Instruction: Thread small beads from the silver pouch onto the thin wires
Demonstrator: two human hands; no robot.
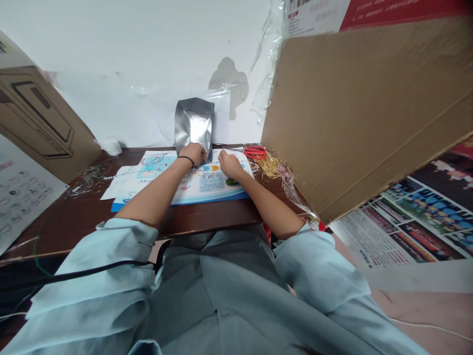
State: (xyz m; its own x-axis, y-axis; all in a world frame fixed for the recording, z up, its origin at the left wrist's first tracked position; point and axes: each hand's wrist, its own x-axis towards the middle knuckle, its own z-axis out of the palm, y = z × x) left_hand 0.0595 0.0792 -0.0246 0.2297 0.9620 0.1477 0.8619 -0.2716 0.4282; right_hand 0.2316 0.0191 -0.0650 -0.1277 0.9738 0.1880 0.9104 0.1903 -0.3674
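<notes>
Left hand before silver pouch; right hand over printed sheet.

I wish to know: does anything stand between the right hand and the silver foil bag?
Nothing sizeable visibly blocks the gap from the right hand to the right edge of the silver foil bag. However, the left hand is in front of the bag's lower part, covering some of it.

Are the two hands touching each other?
Apart: the head view shows a gap between the left hand and the right hand, with the printed sheet visible between them.
</notes>
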